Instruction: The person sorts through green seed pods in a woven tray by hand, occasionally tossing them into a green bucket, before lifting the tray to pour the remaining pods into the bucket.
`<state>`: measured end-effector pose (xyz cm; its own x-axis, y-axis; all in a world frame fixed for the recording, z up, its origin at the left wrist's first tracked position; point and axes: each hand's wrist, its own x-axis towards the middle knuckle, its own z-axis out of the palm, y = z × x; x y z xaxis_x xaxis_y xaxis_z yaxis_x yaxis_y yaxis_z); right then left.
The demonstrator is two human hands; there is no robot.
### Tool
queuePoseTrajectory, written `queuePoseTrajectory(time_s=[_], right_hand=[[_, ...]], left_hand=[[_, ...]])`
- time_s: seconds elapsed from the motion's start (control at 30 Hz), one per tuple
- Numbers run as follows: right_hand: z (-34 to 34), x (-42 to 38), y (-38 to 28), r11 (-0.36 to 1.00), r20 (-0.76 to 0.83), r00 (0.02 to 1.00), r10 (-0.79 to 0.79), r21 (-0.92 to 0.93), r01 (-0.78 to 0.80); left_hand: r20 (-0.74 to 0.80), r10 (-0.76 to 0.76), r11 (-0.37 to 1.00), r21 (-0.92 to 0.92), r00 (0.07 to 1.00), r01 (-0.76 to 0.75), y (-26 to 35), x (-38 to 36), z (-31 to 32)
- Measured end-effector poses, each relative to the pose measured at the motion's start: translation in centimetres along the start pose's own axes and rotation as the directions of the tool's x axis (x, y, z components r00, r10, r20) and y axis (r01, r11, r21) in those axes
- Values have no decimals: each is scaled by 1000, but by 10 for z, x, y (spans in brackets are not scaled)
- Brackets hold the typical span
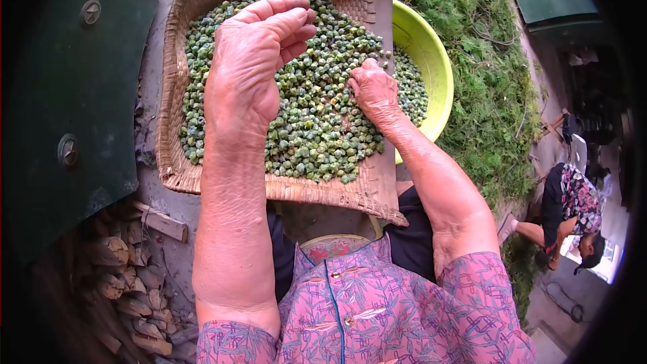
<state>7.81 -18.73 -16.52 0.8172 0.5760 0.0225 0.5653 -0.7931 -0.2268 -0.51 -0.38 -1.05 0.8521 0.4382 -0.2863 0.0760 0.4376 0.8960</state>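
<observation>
A woven wicker winnowing basket (176, 81) lies in front of my knees, spread with many small green knobbly cones (317, 121). My left hand (266, 37) is raised over the left part of the cones, its fingers bent toward the thumb in a loose pinch. Whatever it may hold is hidden. Down at the right side of the basket, my right hand (374, 91) touches the cones with its fingers curled in; I cannot make out what is in them. Partly beneath the basket's right edge stands a yellow-green basin (441, 87) with more such cones inside.
Cut green foliage (465, 61) covers the ground at right. Split firewood (135, 290) is stacked lower left, below a dark green metal panel (81, 94). A low seat (333, 246) shows between my knees. Another person (573, 209) bends over at far right.
</observation>
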Motion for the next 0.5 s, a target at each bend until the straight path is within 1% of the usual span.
queuePoseTrajectory(time_s=[0.07,0.17,0.23,0.27,0.33,0.37,0.4,0.47,0.5], right_hand=[[5,3,1,1000,-4,1000,-25,14,25],[6,6,-3,998,-19,999,-43,-44,42],[3,8,-7,996,34,999,2,-87,1],[2,9,-6,996,34,999,1,-89,2],[0,10,-1,993,33,996,89,69,-91],[-8,12,2,978,65,990,122,165,-132],[-10,13,10,960,20,995,98,262,-99],[-35,11,6,892,50,995,83,442,-97],[-52,7,-2,860,66,997,40,505,-68]], left_hand=[[1,-1,1000,0,1000,1,0,0,0],[8,2,1000,-6,1000,-2,0,0,-1],[10,3,1000,-13,1000,-3,0,0,-1],[10,4,1000,-14,1000,-3,0,0,-1],[15,8,1000,-15,1000,-8,-1,0,-1],[14,8,1000,-16,1000,-8,0,0,-1],[12,16,1000,-20,1000,-16,0,-1,-1],[8,22,999,-26,1000,-22,1,-1,-1],[11,31,999,-31,999,-30,1,-1,-1]])
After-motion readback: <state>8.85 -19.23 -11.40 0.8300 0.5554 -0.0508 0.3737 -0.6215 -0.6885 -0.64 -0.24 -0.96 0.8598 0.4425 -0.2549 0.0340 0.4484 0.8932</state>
